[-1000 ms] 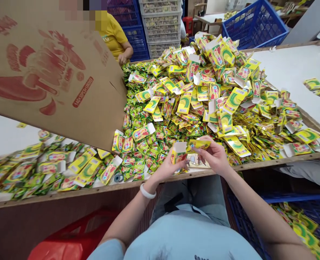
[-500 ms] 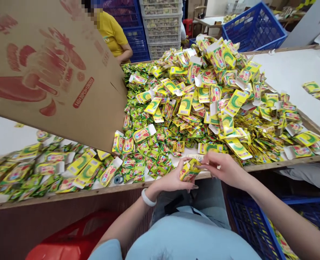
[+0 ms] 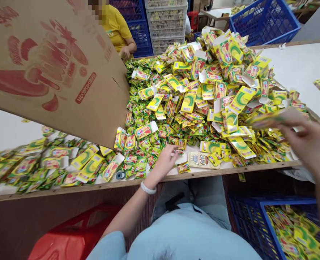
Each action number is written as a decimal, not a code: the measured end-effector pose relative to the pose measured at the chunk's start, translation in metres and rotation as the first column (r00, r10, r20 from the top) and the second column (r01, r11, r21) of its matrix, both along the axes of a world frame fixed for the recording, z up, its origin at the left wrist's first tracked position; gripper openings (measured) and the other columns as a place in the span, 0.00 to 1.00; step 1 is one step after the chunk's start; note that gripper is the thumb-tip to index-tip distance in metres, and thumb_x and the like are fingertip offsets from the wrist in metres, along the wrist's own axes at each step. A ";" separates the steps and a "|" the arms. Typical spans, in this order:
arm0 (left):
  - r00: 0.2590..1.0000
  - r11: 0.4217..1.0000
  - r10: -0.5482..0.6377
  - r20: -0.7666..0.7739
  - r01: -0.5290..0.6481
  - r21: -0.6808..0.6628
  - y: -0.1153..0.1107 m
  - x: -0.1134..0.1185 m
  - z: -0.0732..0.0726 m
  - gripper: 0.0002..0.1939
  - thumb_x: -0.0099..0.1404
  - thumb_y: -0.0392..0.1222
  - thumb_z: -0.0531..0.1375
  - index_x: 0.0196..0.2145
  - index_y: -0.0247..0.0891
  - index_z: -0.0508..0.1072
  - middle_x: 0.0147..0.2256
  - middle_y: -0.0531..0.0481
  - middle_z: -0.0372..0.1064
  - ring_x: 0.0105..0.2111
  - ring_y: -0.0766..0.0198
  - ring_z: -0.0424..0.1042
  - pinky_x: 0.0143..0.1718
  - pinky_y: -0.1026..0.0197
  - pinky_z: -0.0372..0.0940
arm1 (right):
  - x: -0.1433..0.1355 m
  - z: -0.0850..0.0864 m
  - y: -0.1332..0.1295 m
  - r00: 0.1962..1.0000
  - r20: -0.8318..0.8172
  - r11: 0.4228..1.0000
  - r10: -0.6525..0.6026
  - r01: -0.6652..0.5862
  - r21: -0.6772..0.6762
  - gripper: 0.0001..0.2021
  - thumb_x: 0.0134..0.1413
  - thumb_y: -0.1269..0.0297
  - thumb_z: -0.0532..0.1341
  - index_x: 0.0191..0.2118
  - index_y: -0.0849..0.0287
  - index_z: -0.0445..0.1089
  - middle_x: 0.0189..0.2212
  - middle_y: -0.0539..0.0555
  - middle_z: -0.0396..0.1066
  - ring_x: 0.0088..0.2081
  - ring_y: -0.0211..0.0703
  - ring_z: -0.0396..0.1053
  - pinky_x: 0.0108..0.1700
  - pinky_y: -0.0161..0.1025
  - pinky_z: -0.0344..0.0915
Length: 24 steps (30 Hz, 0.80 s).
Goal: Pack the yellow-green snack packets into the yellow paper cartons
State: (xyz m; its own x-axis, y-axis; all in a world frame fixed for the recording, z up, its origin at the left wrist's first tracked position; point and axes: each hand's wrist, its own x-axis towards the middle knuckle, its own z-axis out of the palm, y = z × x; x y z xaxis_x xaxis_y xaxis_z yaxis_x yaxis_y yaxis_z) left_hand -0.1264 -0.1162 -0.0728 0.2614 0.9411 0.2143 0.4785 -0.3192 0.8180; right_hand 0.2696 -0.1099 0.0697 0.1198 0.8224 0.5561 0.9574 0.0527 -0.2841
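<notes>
My left hand [image 3: 164, 161], with a white band on its wrist, is at the near edge of the pile of small green packets [image 3: 146, 144]. Its fingers are bent and partly spread beside a small packet, and nothing shows in its grasp. On the right, blurred by motion, my right hand [image 3: 302, 133] holds a yellow-green box [image 3: 265, 121] above the heap. A tan phone case with a cartoon print [image 3: 200, 160] lies at the table edge between my hands, with small yellow packets [image 3: 215, 158] on its right end. Many open yellow boxes [image 3: 189, 100] top the heap.
A large cardboard carton [image 3: 94, 104] leans in at the left. Blue crates stand at the lower right [image 3: 268, 224] and back right [image 3: 265, 21]. A red stool [image 3: 64, 240] is below the table's wooden edge [image 3: 75, 188]. Across the table sits a person in yellow [image 3: 119, 27].
My right hand has moved right and up with a box. My left hand has come away from the packets and shifted left. The phone case and loose yellow packets now show.
</notes>
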 end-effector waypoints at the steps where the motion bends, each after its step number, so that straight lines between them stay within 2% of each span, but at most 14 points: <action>1: 0.989 0.992 0.117 -0.088 -0.111 0.066 0.011 -0.009 -0.001 0.13 0.72 0.39 0.52 0.49 0.35 0.72 0.47 0.38 0.71 0.49 0.51 0.71 0.53 0.46 0.66 | 0.014 0.006 0.011 0.985 0.115 0.990 -0.129 0.121 0.074 0.18 0.63 0.49 0.59 0.48 0.55 0.77 0.48 0.70 0.76 0.46 0.59 0.75 0.37 0.47 0.62; 2: 0.963 0.972 0.216 -0.158 -0.197 0.129 0.021 -0.018 -0.001 0.13 0.72 0.38 0.52 0.48 0.35 0.72 0.46 0.38 0.71 0.49 0.50 0.70 0.53 0.46 0.66 | 0.017 0.008 0.021 0.965 0.183 0.976 -0.187 0.160 0.150 0.19 0.65 0.49 0.57 0.49 0.56 0.76 0.50 0.71 0.75 0.47 0.59 0.75 0.37 0.47 0.62; 3: 0.932 0.947 0.298 -0.206 -0.261 0.187 0.029 -0.026 0.000 0.13 0.72 0.37 0.51 0.48 0.35 0.72 0.45 0.38 0.71 0.49 0.50 0.70 0.53 0.45 0.65 | 0.008 0.004 0.029 0.962 0.228 0.980 -0.150 0.115 0.161 0.19 0.66 0.51 0.55 0.50 0.56 0.75 0.51 0.70 0.74 0.46 0.58 0.75 0.37 0.47 0.62; 5: 0.898 0.915 0.367 -0.244 -0.301 0.268 0.040 -0.037 0.002 0.13 0.71 0.35 0.51 0.48 0.35 0.72 0.46 0.39 0.70 0.49 0.50 0.69 0.53 0.46 0.65 | -0.040 -0.021 0.039 0.967 0.222 0.985 0.124 -0.147 0.091 0.15 0.68 0.56 0.53 0.42 0.56 0.75 0.38 0.65 0.78 0.39 0.52 0.75 0.36 0.44 0.64; 6: 0.905 0.921 0.340 -0.256 -0.265 0.285 0.042 -0.039 0.003 0.12 0.71 0.35 0.52 0.49 0.35 0.71 0.46 0.39 0.70 0.49 0.51 0.69 0.53 0.47 0.65 | -0.074 -0.039 0.042 0.936 0.193 0.956 0.295 -0.291 -0.047 0.12 0.68 0.59 0.54 0.40 0.55 0.74 0.36 0.63 0.78 0.39 0.51 0.75 0.39 0.44 0.66; 8: 0.931 0.953 0.181 -0.317 -0.087 0.290 0.040 -0.036 -0.001 0.14 0.68 0.38 0.58 0.51 0.36 0.70 0.48 0.40 0.70 0.51 0.51 0.69 0.54 0.48 0.66 | -0.147 -0.079 0.044 0.871 0.185 0.887 0.456 -0.425 -0.183 0.06 0.62 0.59 0.62 0.36 0.55 0.73 0.34 0.58 0.77 0.40 0.50 0.73 0.39 0.41 0.68; 10: 0.906 0.956 0.034 -0.422 0.094 0.279 0.034 -0.028 -0.010 0.19 0.63 0.42 0.65 0.51 0.37 0.70 0.51 0.39 0.70 0.53 0.49 0.68 0.54 0.47 0.66 | -0.205 -0.113 0.046 0.860 0.112 0.827 0.498 -0.433 -0.359 0.08 0.57 0.61 0.67 0.39 0.58 0.72 0.40 0.61 0.75 0.46 0.53 0.70 0.40 0.41 0.68; 12: 0.872 0.946 0.012 -0.489 0.148 0.287 0.029 -0.020 -0.023 0.15 0.61 0.40 0.67 0.45 0.38 0.73 0.52 0.37 0.70 0.55 0.47 0.67 0.54 0.45 0.66 | -0.233 -0.131 0.050 0.880 0.057 0.813 0.472 -0.409 -0.415 0.08 0.54 0.67 0.68 0.40 0.61 0.72 0.44 0.64 0.73 0.48 0.54 0.68 0.40 0.40 0.67; 14: 0.899 0.946 0.017 -0.439 0.128 0.299 0.025 -0.016 -0.034 0.04 0.64 0.37 0.64 0.37 0.39 0.72 0.53 0.38 0.70 0.57 0.48 0.67 0.56 0.43 0.64 | -0.234 -0.136 0.055 0.895 0.010 0.820 0.445 -0.403 -0.407 0.06 0.54 0.71 0.67 0.39 0.60 0.71 0.44 0.63 0.72 0.48 0.53 0.68 0.40 0.39 0.67; 15: 0.933 0.952 0.011 -0.359 0.100 0.289 0.024 -0.016 -0.038 0.02 0.66 0.36 0.61 0.34 0.39 0.71 0.54 0.38 0.70 0.57 0.49 0.67 0.56 0.44 0.64 | -0.228 -0.135 0.057 0.898 -0.020 0.819 0.440 -0.410 -0.401 0.04 0.56 0.72 0.65 0.38 0.59 0.71 0.43 0.61 0.72 0.47 0.51 0.68 0.40 0.39 0.67; 17: 0.993 0.980 0.020 -0.112 0.003 0.200 0.022 -0.017 -0.042 0.06 0.70 0.39 0.56 0.33 0.39 0.67 0.51 0.41 0.72 0.54 0.53 0.70 0.53 0.48 0.66 | -0.209 -0.130 0.056 0.901 -0.072 0.820 0.429 -0.421 -0.388 0.02 0.61 0.69 0.61 0.38 0.59 0.71 0.39 0.57 0.72 0.42 0.47 0.69 0.40 0.38 0.68; 19: 0.984 0.995 0.088 0.153 -0.093 0.021 0.018 -0.016 -0.041 0.08 0.71 0.44 0.54 0.34 0.40 0.64 0.40 0.45 0.74 0.41 0.58 0.74 0.41 0.56 0.69 | -0.193 -0.125 0.048 0.883 -0.195 0.808 0.428 -0.470 -0.355 0.08 0.65 0.63 0.57 0.39 0.59 0.72 0.35 0.55 0.71 0.37 0.43 0.70 0.36 0.37 0.69; 21: 0.932 0.983 0.142 0.335 -0.094 -0.155 0.012 -0.011 -0.034 0.10 0.70 0.48 0.56 0.35 0.40 0.63 0.30 0.51 0.70 0.29 0.63 0.71 0.30 0.62 0.64 | -0.186 -0.122 0.035 0.771 -0.451 0.751 0.449 -0.599 -0.277 0.12 0.64 0.55 0.58 0.39 0.59 0.73 0.39 0.56 0.70 0.38 0.43 0.71 0.31 0.36 0.70; 24: 0.883 0.967 0.123 0.454 -0.004 -0.256 0.002 -0.002 -0.020 0.13 0.68 0.51 0.57 0.42 0.40 0.63 0.30 0.53 0.70 0.25 0.66 0.67 0.26 0.65 0.60 | -0.192 -0.122 0.015 0.488 -0.773 0.648 0.405 -0.750 -0.134 0.15 0.56 0.49 0.65 0.36 0.58 0.74 0.49 0.60 0.66 0.48 0.49 0.69 0.29 0.34 0.71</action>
